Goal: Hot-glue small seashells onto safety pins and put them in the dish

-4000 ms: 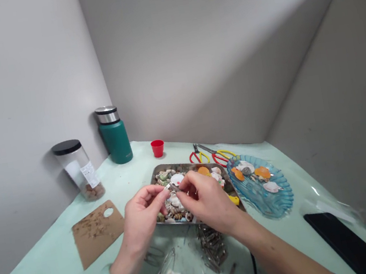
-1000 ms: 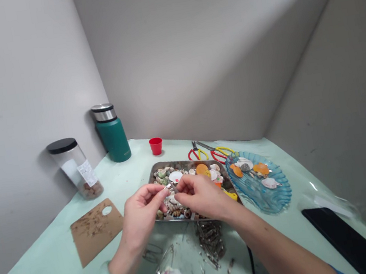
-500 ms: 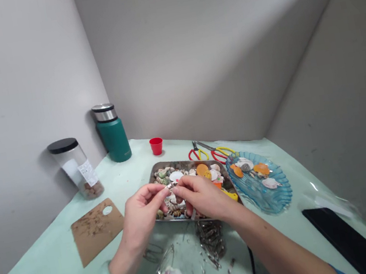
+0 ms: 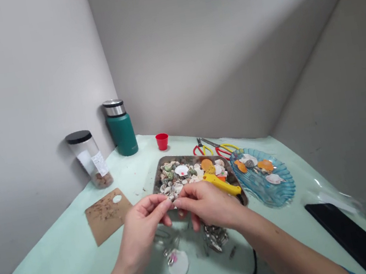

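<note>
My left hand (image 4: 147, 222) and my right hand (image 4: 210, 205) meet above the front edge of the metal tray (image 4: 243, 196). Both are closed in a pinch, thumb against forefinger, on something tiny and pale that I cannot make out. Seashells (image 4: 175, 175) fill the tray, and a yellow-handled tool (image 4: 224, 185), perhaps a glue gun, lies on its right side. Below my right hand is a heap of metal safety pins (image 4: 216, 239). Nearer to me rests a white disc (image 4: 179, 267) with a pink patch and a pin on it.
At the right is a blue scalloped dish (image 4: 266, 193) with shells; scissors (image 4: 225, 148) lie behind it. Further back stand a red cup (image 4: 162, 142), a green flask (image 4: 124, 135) and a lidded jar (image 4: 90, 159). Brown cardboard (image 4: 108, 217) lies left, a black slab (image 4: 350, 233) right.
The view has shifted slightly. My pinched hands have come back toward me from over the tray's middle to its front edge, so more shells and the yellow handle show.
</note>
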The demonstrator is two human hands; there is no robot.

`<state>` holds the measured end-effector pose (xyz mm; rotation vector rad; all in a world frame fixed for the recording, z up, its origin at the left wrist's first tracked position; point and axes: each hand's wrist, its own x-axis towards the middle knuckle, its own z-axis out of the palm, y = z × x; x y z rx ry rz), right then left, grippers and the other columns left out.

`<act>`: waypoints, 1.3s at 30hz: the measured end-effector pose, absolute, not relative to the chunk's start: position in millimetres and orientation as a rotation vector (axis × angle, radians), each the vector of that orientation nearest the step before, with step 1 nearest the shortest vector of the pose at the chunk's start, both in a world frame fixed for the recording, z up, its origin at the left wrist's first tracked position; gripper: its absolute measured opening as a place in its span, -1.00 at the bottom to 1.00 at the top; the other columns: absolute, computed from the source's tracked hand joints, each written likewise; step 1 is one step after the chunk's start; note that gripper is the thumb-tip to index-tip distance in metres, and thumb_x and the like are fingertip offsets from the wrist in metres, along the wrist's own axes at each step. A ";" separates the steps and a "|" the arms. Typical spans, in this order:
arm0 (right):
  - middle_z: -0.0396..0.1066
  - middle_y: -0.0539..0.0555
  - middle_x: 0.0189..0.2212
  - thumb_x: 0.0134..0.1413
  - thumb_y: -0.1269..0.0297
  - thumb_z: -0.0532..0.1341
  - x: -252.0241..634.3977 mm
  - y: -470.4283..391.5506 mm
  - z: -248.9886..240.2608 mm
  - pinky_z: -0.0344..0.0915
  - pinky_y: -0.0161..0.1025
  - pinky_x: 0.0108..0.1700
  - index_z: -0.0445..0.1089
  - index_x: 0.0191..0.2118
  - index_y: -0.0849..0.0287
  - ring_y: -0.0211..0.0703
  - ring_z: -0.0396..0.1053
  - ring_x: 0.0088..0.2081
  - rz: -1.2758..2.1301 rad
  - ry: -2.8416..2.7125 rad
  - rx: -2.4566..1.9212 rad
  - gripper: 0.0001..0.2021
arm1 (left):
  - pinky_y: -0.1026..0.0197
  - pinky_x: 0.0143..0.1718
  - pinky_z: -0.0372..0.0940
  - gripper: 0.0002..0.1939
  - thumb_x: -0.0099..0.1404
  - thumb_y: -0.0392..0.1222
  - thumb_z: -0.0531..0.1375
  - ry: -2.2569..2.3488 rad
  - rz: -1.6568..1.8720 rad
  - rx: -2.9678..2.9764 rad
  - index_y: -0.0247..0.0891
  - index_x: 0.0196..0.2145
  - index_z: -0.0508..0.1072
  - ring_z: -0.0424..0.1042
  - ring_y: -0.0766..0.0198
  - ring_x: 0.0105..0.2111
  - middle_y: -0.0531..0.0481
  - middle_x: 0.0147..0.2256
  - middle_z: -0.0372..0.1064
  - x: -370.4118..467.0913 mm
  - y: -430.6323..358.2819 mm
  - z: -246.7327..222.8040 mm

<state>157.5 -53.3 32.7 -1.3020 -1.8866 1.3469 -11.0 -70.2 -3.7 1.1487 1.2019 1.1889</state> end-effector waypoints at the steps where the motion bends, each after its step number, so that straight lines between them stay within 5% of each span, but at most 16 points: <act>1: 0.38 -0.06 -0.60 0.06 0.22 0.12 155.5 -57.7 31.2 0.07 -0.50 -0.67 0.30 -0.48 0.21 -0.44 0.26 -0.72 1.358 -1.864 -1.323 -0.80 | 0.38 -0.50 0.17 -0.79 0.09 -0.09 0.25 1.215 1.177 1.142 -0.30 -0.38 0.45 0.29 0.42 -0.61 0.11 -0.66 0.36 -12.2 -74.8 -5.3; 10: 0.41 -0.04 -0.59 0.01 0.26 0.10 156.7 -97.4 -18.0 0.04 -0.49 -0.72 0.25 -0.52 0.20 -0.40 0.26 -0.74 1.330 -1.815 -1.543 -0.83 | 0.29 -0.59 0.16 -0.76 0.06 -0.08 0.22 1.331 0.888 1.189 -0.32 -0.40 0.49 0.27 0.34 -0.65 0.05 -0.62 0.37 -10.1 -101.6 -31.6; 17: 0.41 -0.03 -0.61 -0.03 0.29 0.15 163.4 -115.2 -24.6 0.07 -0.42 -0.61 0.30 -0.54 0.18 -0.36 0.24 -0.69 1.075 -1.939 -1.745 -0.86 | 0.19 -0.28 0.22 -0.82 0.10 -0.16 0.15 1.552 0.678 1.921 -0.17 -0.45 0.57 0.41 0.17 -0.38 -0.03 -0.42 0.47 -1.9 -104.7 -35.9; 22: 0.41 0.02 -0.58 -0.06 0.25 0.23 162.7 -119.1 -22.7 0.06 -0.36 -0.47 0.34 -0.53 0.19 -0.24 0.32 -0.49 0.692 -2.020 -1.869 -0.85 | 0.21 -0.30 0.20 -0.82 0.12 -0.17 0.13 1.625 0.562 2.065 -0.16 -0.45 0.55 0.40 0.20 -0.41 -0.01 -0.42 0.43 1.7 -106.7 -36.7; 39: 0.39 0.04 -0.57 -0.01 0.33 0.11 161.7 -122.5 -26.3 0.05 -0.32 -0.46 0.30 -0.50 0.17 -0.20 0.33 -0.48 0.635 -2.121 -1.885 -0.89 | 0.24 -0.41 0.10 -0.79 0.20 -0.22 0.04 1.666 0.378 2.171 -0.19 -0.47 0.45 0.38 0.21 -0.43 -0.01 -0.42 0.39 7.6 -109.0 -32.9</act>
